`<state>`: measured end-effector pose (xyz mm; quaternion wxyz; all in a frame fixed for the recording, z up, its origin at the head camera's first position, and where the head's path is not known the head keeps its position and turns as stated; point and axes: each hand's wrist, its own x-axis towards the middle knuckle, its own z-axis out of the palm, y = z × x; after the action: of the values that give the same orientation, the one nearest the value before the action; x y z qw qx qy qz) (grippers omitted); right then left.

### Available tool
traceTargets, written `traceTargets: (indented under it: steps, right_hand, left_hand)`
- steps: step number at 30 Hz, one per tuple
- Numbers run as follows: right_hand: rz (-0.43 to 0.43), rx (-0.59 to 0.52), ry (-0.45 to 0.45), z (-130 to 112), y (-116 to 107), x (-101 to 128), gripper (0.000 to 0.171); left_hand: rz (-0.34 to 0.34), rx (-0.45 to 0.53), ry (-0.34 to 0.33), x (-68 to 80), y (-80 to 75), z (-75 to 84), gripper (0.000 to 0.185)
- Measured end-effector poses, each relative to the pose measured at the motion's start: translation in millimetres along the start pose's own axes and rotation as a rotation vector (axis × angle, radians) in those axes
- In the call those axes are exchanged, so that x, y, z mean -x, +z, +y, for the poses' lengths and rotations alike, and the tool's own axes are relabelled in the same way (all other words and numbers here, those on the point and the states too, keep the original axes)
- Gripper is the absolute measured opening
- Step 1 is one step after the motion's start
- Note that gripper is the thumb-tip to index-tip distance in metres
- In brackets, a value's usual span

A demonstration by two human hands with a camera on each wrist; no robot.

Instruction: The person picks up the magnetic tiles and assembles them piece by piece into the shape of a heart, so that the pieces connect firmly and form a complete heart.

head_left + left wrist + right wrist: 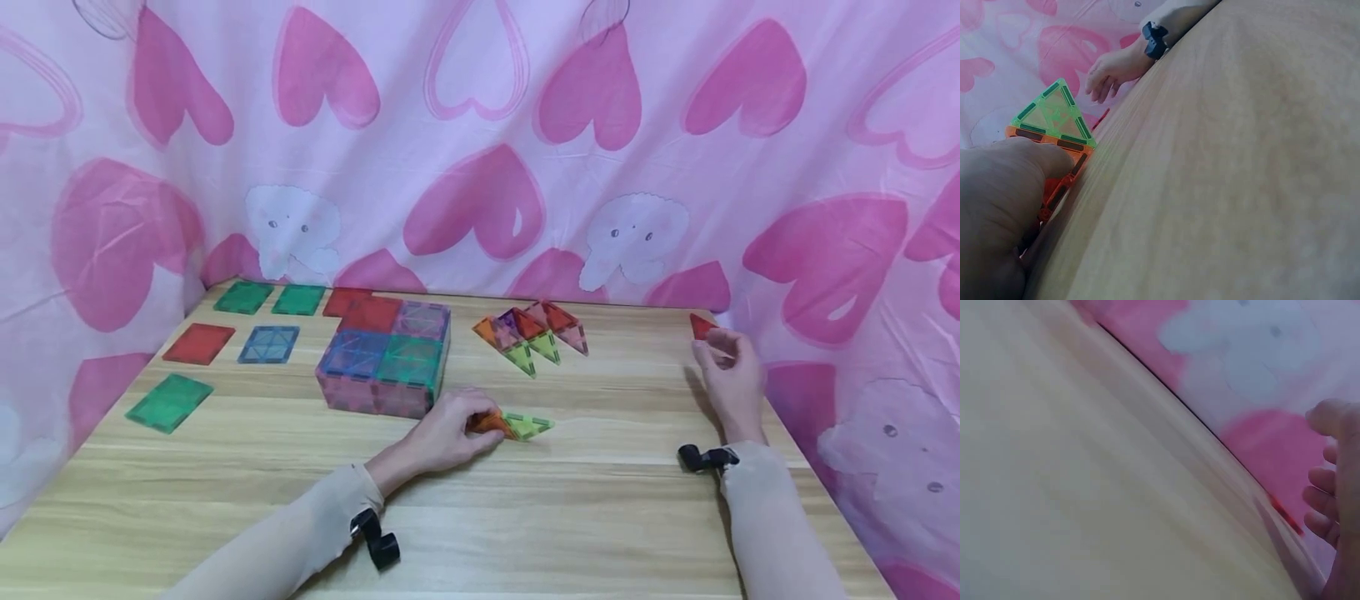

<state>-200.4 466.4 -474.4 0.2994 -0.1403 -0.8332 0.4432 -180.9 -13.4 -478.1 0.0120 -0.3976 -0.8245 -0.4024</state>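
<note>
Near the middle of the table, my left hand [448,433] pinches an orange triangular magnetic tile [492,427]. A light green triangular tile [528,427] joins it edge to edge, and in the left wrist view this green tile [1054,114] tilts up off the wood. My right hand [731,385] hovers at the far right, its fingers loosely bent and the thumb apart. Just beyond its fingers a red triangular tile [700,324] lies by the table's edge. The right wrist view shows a gap between the fingers [1320,500] and that red tile [1286,515].
A block of square magnetic tiles [382,396] stands left of centre. Several loose square tiles, including a red one [198,343] and a blue one [268,344], lie farther left. A cluster of triangular tiles [517,333] lies at the back. A pink heart-patterned curtain [480,100] borders the table.
</note>
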Motion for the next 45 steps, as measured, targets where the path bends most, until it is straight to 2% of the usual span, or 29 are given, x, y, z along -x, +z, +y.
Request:
traceTargets:
  steps: [4,10,14,18,23,27,30,36,40,45]
  right_hand:
    - [0.013,0.179,-0.021,11.5,-16.7,-12.0,0.057]
    - [-0.199,0.320,-0.143,19.0,-22.0,-21.6,0.078]
    - [-0.284,0.404,-0.209,21.1,-19.2,-21.5,0.073]
    - [-0.325,0.464,-0.209,23.3,-16.9,-17.4,0.063]
    - [-0.319,0.445,-0.193,23.5,-15.5,-15.6,0.060]
    - [-0.351,0.474,-0.222,22.1,-15.7,-18.0,0.063]
    - [-0.367,0.480,-0.241,21.0,-14.2,-18.9,0.059]
    - [-0.309,0.370,-0.227,20.1,-12.0,-17.5,0.037]
    - [-0.295,0.345,-0.227,20.9,-11.9,-17.2,0.028]
    - [-0.284,0.324,-0.212,20.5,-13.7,-16.3,0.031]
  left_hand:
    - [-0.002,0.003,0.004,0.1,2.0,0.4,0.010]
    - [-0.004,0.002,-0.005,-0.2,0.7,1.3,0.010]
    - [-0.006,0.001,-0.005,-0.2,-1.1,1.1,0.008]
    - [-0.010,-0.007,-0.006,0.5,-0.8,0.5,0.008]
    - [-0.015,-0.006,-0.017,0.7,-0.2,0.1,0.009]
    - [-0.025,0.011,-0.028,-0.2,-0.6,0.5,0.008]
    - [-0.029,0.022,-0.039,-0.2,-1.6,1.1,0.009]
    - [-0.018,0.007,-0.030,0.0,-2.6,1.4,0.011]
    - [-0.017,0.006,-0.031,-0.3,-2.1,1.0,0.010]
    - [-0.019,0.009,-0.025,-0.1,-1.8,1.7,0.009]
